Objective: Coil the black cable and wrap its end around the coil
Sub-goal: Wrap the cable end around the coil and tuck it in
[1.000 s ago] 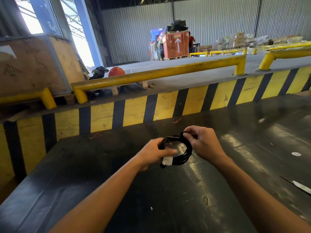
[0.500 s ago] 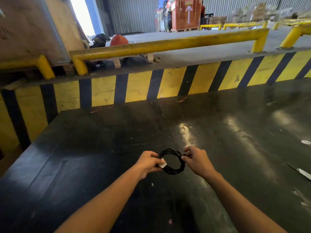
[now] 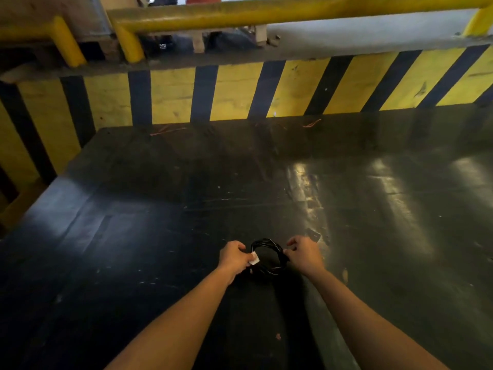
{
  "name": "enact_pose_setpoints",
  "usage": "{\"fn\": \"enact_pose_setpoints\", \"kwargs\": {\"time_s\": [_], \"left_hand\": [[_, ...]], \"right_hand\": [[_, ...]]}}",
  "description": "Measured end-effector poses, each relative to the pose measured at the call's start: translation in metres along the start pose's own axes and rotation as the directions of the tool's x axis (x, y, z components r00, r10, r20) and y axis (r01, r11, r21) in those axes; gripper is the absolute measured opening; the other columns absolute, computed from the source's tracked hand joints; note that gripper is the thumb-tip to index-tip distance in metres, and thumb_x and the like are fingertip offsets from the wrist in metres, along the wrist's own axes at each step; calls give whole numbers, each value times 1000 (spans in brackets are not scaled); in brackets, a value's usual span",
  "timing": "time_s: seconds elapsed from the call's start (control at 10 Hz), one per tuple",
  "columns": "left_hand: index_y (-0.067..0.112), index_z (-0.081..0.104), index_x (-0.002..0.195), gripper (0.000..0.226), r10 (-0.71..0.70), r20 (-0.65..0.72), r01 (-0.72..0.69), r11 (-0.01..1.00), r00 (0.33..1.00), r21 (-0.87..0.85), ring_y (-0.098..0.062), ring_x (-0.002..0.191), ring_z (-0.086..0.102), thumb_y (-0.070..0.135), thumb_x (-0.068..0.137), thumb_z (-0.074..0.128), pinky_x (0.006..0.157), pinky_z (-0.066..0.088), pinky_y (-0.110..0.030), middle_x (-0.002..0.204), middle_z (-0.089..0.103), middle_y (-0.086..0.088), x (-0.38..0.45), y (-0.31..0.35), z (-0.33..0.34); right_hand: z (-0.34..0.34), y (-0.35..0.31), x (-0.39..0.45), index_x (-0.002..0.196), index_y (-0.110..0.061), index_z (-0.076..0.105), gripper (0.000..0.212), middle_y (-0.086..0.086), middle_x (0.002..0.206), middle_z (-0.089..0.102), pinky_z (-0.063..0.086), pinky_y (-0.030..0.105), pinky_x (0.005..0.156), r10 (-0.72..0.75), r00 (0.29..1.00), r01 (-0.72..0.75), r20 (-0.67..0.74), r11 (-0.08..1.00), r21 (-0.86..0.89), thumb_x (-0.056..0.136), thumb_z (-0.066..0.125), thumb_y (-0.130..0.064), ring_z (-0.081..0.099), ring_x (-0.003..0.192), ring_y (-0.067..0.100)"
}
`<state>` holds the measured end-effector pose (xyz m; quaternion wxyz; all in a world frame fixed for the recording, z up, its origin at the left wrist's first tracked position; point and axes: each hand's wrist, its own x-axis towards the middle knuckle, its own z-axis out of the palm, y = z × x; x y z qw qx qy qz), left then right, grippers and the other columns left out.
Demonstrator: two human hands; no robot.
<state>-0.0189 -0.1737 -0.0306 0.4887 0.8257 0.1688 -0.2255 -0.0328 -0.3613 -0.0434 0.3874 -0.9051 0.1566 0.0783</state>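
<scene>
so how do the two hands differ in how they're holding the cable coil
The left hand pinches the coil at its left side, by the white tag; the right hand grips the right side, where no tag shows. The left is curled into a fist; the right has a finger raised. Both hold the coil above the dark table.
</scene>
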Motion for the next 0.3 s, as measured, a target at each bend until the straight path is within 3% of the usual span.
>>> {"fn": "enact_pose_setpoints", "kwargs": {"time_s": [0.1, 0.2, 0.3], "left_hand": [[11, 56, 121, 46, 2, -38, 0, 999, 999, 51, -21, 96, 64, 14, 79, 74, 85, 56, -38, 114, 62, -11, 4, -5, 4], [10, 48, 131, 53, -5, 12, 5, 1000, 1000, 23, -20, 98, 61, 10, 82, 71, 84, 54, -34, 119, 59, -11, 7, -8, 8], [9, 42, 135, 56, 15, 31, -16, 999, 999, 39, -21, 104, 59, 14, 85, 67, 92, 51, -36, 122, 59, -10, 1, -4, 6]], "right_hand": [[6, 3, 4, 100, -11, 67, 21, 10, 96, 71, 41, 19, 70, 14, 1000, -14, -17, 1000, -10, 80, 66, -14, 56, 74, 13], [12, 13, 6, 102, -12, 64, 23, 9, 96, 69, 44, 22, 74, 59, 997, -59, 42, 998, 6, 80, 66, -16, 64, 89, 21], [6, 11, 4, 113, -12, 58, 36, 7, 106, 66, 40, 21, 75, 45, 990, -44, 130, 999, -9, 79, 69, -20, 60, 96, 20]]}}
